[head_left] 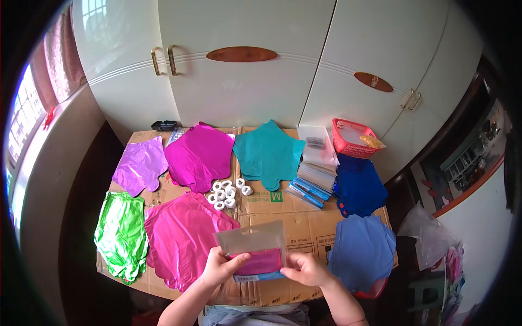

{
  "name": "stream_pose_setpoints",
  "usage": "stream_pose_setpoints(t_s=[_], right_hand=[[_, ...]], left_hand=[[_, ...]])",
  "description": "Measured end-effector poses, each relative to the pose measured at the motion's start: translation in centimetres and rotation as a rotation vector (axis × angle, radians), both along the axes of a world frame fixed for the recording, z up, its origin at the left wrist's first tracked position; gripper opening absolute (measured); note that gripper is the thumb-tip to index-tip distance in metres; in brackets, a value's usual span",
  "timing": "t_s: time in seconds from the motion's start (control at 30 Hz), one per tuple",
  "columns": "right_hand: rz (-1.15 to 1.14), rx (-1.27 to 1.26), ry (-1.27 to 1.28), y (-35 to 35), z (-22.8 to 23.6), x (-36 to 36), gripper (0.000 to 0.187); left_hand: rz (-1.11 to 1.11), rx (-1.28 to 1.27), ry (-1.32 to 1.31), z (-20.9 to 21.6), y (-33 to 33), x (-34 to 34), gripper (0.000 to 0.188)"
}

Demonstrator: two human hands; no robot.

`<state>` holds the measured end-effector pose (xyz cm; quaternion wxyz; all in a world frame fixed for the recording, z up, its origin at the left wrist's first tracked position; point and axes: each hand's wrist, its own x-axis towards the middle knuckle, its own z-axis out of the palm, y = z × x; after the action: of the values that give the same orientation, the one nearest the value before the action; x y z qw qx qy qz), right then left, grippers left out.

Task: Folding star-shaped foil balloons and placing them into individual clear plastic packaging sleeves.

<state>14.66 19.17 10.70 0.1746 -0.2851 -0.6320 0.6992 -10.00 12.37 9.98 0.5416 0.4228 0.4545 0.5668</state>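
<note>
Near the front of the cardboard-covered table I hold a clear plastic bag (258, 243) with folded pink foil inside and a blue strip along its lower edge. My left hand (220, 267) grips its left side, thumb lying across the front. At the right side, my right hand (305, 269) pinches the bag's edge between thumb and fingers. Just left of the bag spreads a pile of pink foil balloons (185, 233), flat and star-like in outline. Beyond it lie several small white ribbon rolls (225, 194) in a cluster.
Purple (200, 155), lilac (140, 164), teal (269, 154), green (120, 233), dark blue (359, 187) and light blue foil balloons (361, 252) lie around the cardboard (255, 214). Stacked packaging bags (312, 182) sit right of centre. A red basket (353, 137) stands at the back right, against cabinets (244, 92).
</note>
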Motion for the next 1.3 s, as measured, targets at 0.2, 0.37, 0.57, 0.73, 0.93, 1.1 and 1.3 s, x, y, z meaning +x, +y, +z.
stream_pose_setpoints(t_s=[0.2,0.37,0.57,0.73,0.93,1.1,1.3], right_hand=[[-0.296,0.292,0.019,2.9,3.7,-2.9,0.034],[-0.255,0.714,-0.229,3.4,5.1,-4.4,0.028],[-0.388,0.932,-0.261,2.9,5.1,-5.4,0.024],[-0.371,0.864,-0.247,3.0,5.0,-5.0,0.026],[-0.296,0.161,0.065,3.8,3.7,-3.7,0.036],[-0.031,-0.017,0.208,2.7,3.2,-3.5,0.031],[-0.126,-0.095,0.090,0.3,3.0,-4.3,0.018]], left_hand=[[-0.024,0.037,0.176,0.3,-0.3,0.8,0.016],[0.039,0.129,0.289,-0.2,-0.2,1.5,0.011],[0.036,0.078,0.321,0.4,0.0,2.1,0.007],[0.036,0.023,0.235,0.5,0.0,2.1,0.006],[0.076,-0.040,-0.012,-0.3,-0.6,1.3,0.007],[0.113,-0.035,-0.250,-0.3,-0.6,0.8,0.012],[0.064,-0.058,-0.236,-0.5,-0.8,-0.6,0.017]])
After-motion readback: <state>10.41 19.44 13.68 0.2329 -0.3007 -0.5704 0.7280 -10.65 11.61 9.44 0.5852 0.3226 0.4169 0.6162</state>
